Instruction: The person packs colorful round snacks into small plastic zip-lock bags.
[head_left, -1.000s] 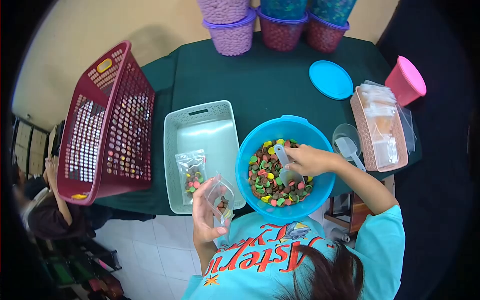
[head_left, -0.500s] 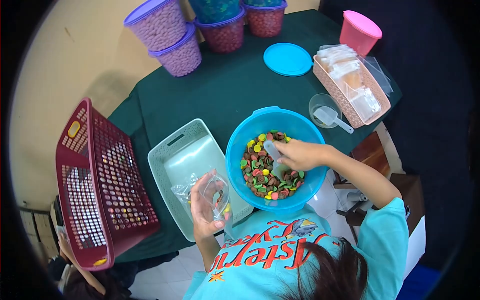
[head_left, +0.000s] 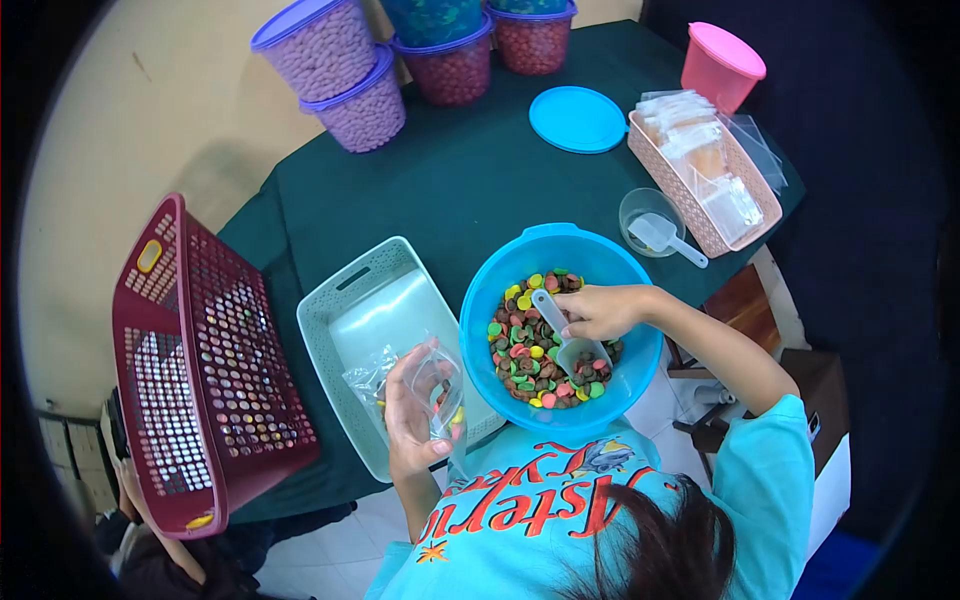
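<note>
My right hand [head_left: 606, 311] is closed around the handle of a translucent scoop [head_left: 549, 311]. The scoop's head rests among small disc-shaped pieces [head_left: 518, 350] in brown, green, yellow and pink, and several of them lie in it. These pieces fill the lower part of a blue bowl [head_left: 476, 300]. To the left, my left hand [head_left: 408, 412] grips a clear plastic bag [head_left: 446, 385] with its mouth spread. A few coloured pieces show inside the bag. Beneath that hand is a pale green basket [head_left: 345, 285], where another clear bag [head_left: 370, 375] partly shows.
A tall maroon basket [head_left: 262, 345] holding many small packs stands left. Lidded tubs [head_left: 362, 110] line the back, near a blue lid [head_left: 578, 119]. A pink basket of bags [head_left: 650, 150] and a cup with a second scoop [head_left: 652, 232] sit right. Another person's arm [head_left: 150, 515] shows lower left.
The scoop has tilted and now carries several pieces. The blue bowl has shifted slightly right and toward me. My left hand with the bag has barely moved.
</note>
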